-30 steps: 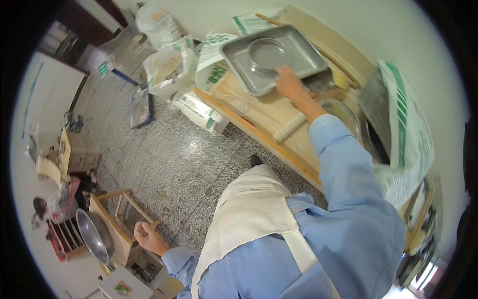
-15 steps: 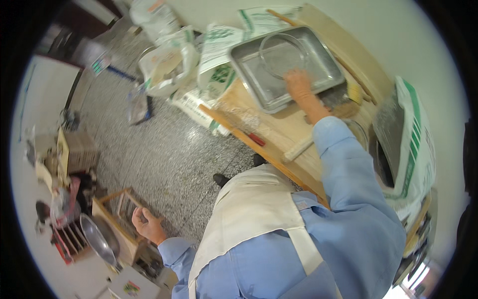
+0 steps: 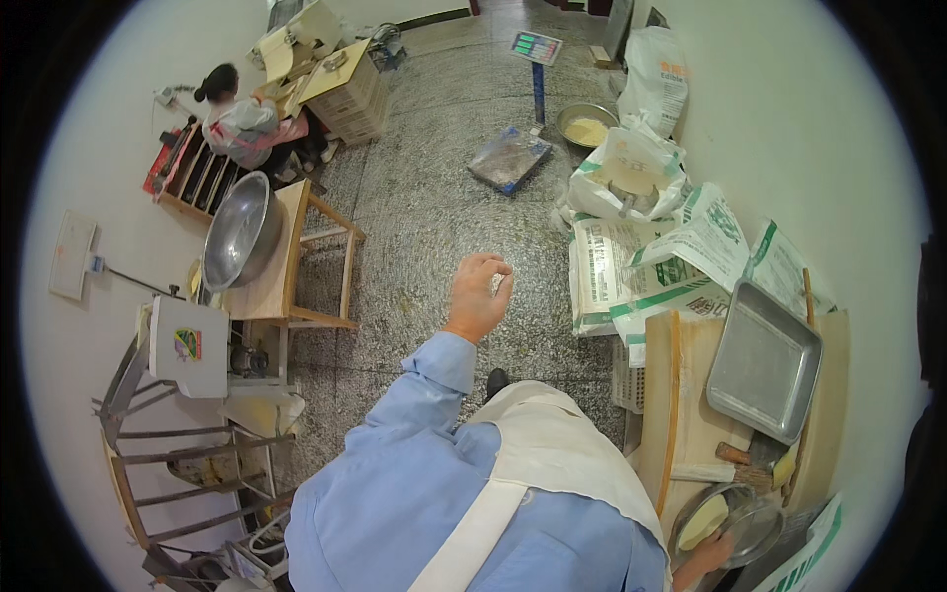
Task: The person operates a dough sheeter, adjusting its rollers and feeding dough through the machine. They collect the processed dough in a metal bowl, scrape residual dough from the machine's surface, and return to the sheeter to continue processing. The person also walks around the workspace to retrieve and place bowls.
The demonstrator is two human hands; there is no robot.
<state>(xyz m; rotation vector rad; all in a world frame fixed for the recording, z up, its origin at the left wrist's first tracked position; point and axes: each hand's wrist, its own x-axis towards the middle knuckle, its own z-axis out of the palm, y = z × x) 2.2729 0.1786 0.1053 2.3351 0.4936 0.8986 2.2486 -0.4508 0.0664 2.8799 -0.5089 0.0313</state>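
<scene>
My left hand is raised over the speckled floor, fingers loosely curved and thumb apart, with nothing in it. Down at the lower right, my right hand grips the near rim of a clear round bowl; its fingertips are partly hidden. The clear bowl overlaps a round bowl holding a pale yellow mass. A shallow rectangular metal tray lies farther along the wooden worktop. Between tray and bowls are a white rolling pin and a brush with yellow bristles.
On the left, a large steel basin rests tilted on a wooden stand. Flour sacks line the right wall near a platform scale. A co-worker sits at the far left. A metal rack stands near left.
My view has swung left. My right hand has brought the clear bowl from the tray back to beside the other bowl. My left hand stays empty, now in front of me.
</scene>
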